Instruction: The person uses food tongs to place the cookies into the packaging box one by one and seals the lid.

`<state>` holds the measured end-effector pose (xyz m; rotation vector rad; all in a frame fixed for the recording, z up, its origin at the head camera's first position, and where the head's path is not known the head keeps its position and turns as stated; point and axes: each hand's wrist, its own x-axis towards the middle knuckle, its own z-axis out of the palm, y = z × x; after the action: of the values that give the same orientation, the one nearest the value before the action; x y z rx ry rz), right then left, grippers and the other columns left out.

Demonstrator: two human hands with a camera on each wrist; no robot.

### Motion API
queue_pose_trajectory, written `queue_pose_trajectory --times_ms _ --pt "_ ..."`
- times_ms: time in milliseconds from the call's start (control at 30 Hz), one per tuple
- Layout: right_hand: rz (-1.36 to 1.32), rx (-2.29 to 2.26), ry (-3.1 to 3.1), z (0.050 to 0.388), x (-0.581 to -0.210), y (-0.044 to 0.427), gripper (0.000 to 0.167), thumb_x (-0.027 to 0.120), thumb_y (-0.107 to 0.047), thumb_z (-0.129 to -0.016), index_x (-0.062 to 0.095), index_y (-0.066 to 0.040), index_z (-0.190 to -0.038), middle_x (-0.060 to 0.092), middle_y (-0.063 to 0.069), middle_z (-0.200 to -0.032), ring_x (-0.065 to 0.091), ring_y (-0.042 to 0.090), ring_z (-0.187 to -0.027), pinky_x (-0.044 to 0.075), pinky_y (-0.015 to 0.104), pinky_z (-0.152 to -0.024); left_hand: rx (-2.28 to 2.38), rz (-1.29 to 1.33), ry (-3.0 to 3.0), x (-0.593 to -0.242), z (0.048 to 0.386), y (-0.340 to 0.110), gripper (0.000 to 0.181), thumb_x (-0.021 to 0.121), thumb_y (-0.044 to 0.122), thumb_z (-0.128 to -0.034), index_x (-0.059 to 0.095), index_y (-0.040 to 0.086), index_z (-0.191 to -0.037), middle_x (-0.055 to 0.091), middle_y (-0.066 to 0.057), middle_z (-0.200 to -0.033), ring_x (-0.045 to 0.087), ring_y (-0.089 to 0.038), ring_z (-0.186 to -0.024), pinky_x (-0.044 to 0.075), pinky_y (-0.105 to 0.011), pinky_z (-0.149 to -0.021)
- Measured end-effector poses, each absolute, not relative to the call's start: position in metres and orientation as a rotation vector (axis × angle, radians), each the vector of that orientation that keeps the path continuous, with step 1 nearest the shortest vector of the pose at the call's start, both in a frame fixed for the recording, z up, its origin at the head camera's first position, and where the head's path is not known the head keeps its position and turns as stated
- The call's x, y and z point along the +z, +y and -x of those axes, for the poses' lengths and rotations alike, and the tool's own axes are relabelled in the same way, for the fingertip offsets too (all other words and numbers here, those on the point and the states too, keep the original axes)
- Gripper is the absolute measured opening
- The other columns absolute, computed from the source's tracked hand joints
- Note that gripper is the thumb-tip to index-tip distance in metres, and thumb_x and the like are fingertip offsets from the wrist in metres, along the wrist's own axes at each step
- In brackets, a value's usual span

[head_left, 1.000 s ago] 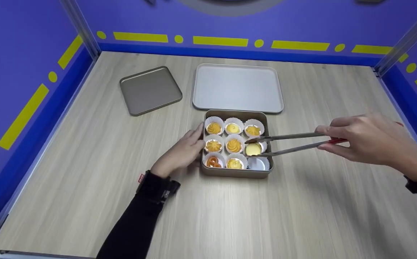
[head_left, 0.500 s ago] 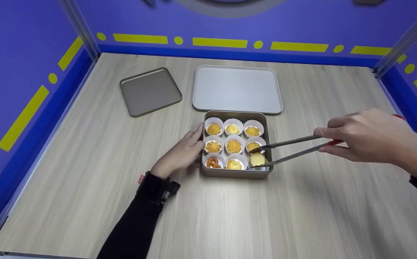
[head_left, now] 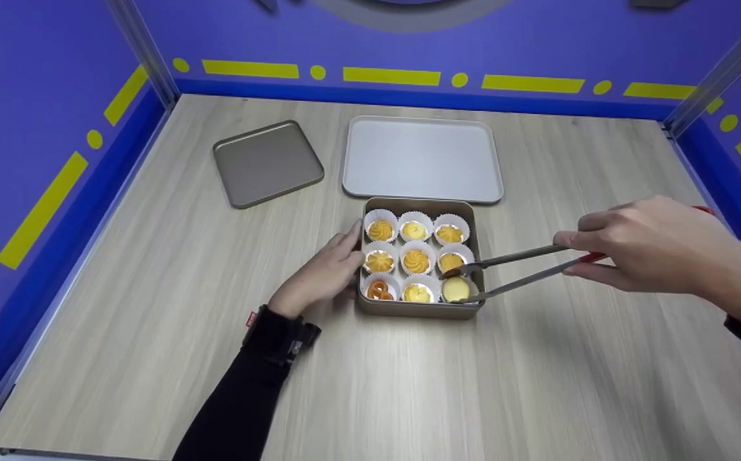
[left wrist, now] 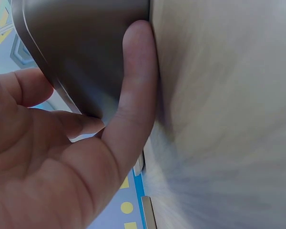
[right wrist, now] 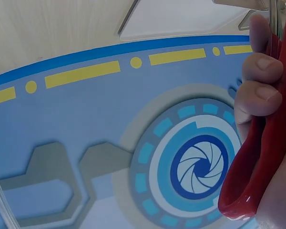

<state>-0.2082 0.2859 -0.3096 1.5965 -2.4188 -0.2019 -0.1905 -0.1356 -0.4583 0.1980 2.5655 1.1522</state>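
A brown metal baking tin (head_left: 418, 309) holds pastries in white paper cups, laid out in rows. My left hand (head_left: 320, 276) rests against the tin's left side; in the left wrist view its fingers (left wrist: 139, 81) lie extended along the dark wall. With my right hand (head_left: 655, 250) I grip tongs (head_left: 521, 256), whose red handle (right wrist: 271, 138) loops beside my palm in the right wrist view. The tong tips are inside the tin at its front right corner. Between them sits a smooth, pale yellow round pastry (head_left: 456, 289) in the corner cup. Whether both tips touch it, I cannot tell.
Behind the tin lies a white rectangular tray (head_left: 422, 157), close to its back edge. A brown shallow lid or tray (head_left: 268, 163) lies at the back left. Blue walls with yellow marks (head_left: 391, 75) enclose the wooden tabletop (head_left: 377, 390).
The tongs have carried the pale round pastry from over the middle right cup forward and down into the front right cup. My left hand has stayed against the tin.
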Motion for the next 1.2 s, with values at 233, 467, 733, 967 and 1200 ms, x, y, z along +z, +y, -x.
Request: queue_pose_trajectory --times_ms 233,467,733,967,1200 --pt "-1.561 -0.248 -2.448 0.205 -0.308 0.285 0.079 0.018 -0.068 -0.107 0.077 -0.016 -0.102 0.059 -0.01 -0.066 0.049 0.002 -0.049 0.041 0.022 -0.04 1.143 -0.212 2.566 -0.457 0.191 -0.134 0.069 0.035 0.038 -0.1116 0.008 0.02 -0.172 0.024 -0.01 -0.175 0.025 -0.031 -0.16 0.022 -0.051 -0.131" --pt "-1.457 -0.118 -2.456 0.207 -0.311 0.296 0.073 0.035 -0.068 -0.107 0.082 -0.013 -0.107 0.064 -0.006 -0.07 0.055 0.006 -0.05 0.044 0.024 -0.041 1.145 -0.205 2.561 -0.456 0.191 -0.133 0.069 0.035 0.038 -0.1115 0.008 0.022 -0.172 0.021 -0.011 -0.177 0.022 -0.032 -0.161 0.02 -0.053 -0.131" --pt "-0.898 0.055 -2.544 0.224 -0.344 0.336 0.048 0.079 -0.047 -0.094 0.08 -0.004 -0.116 0.07 0.007 -0.072 0.046 0.012 -0.049 0.031 0.025 -0.041 1.148 -0.184 2.551 -0.456 0.191 -0.133 0.069 0.036 0.04 -0.1112 0.008 0.025 -0.172 0.016 -0.009 -0.178 0.02 -0.033 -0.162 0.019 -0.055 -0.131" --pt "-0.319 0.35 -2.772 0.239 -0.407 0.361 0.053 0.082 -0.033 -0.093 0.072 0.004 -0.129 0.062 0.015 -0.075 0.053 0.031 -0.066 0.033 0.037 -0.053 1.16 -0.175 2.543 -0.458 0.191 -0.136 0.069 0.035 0.04 -0.1109 0.007 0.025 -0.173 0.011 -0.01 -0.179 0.015 -0.034 -0.163 0.016 -0.058 -0.131" --pt "-0.129 0.437 -2.765 0.25 -0.454 0.379 0.041 0.076 -0.036 -0.096 0.07 0.003 -0.106 0.055 0.013 -0.069 0.053 0.037 -0.064 0.033 0.043 -0.053 1.164 -0.18 2.537 -0.459 0.191 -0.137 0.069 0.035 0.04 -0.1115 0.006 0.025 -0.172 0.01 -0.01 -0.179 0.016 -0.034 -0.163 0.017 -0.058 -0.131"
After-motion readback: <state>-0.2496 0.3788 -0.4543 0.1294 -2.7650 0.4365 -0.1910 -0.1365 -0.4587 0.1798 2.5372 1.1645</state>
